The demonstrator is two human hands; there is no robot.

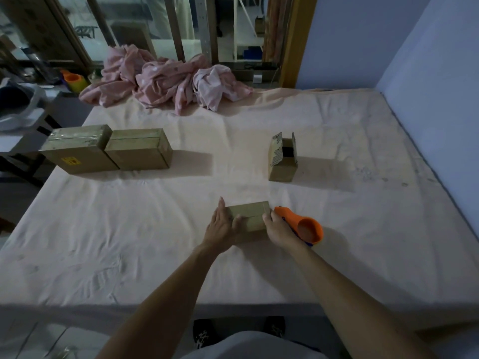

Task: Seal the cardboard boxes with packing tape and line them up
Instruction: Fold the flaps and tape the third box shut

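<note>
We note the small box (252, 215) lying crosswise between our hands, long axis left-right: left hand (221, 226) flat, fingers straight, steadying its left end, right hand (278, 230) gripping the tape dispenser (308, 229) at its right end.

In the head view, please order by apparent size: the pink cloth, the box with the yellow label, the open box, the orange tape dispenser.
1. pink cloth
2. box with the yellow label
3. open box and orange tape dispenser look alike; the dispenser is nearer the camera, so unranked.
</note>
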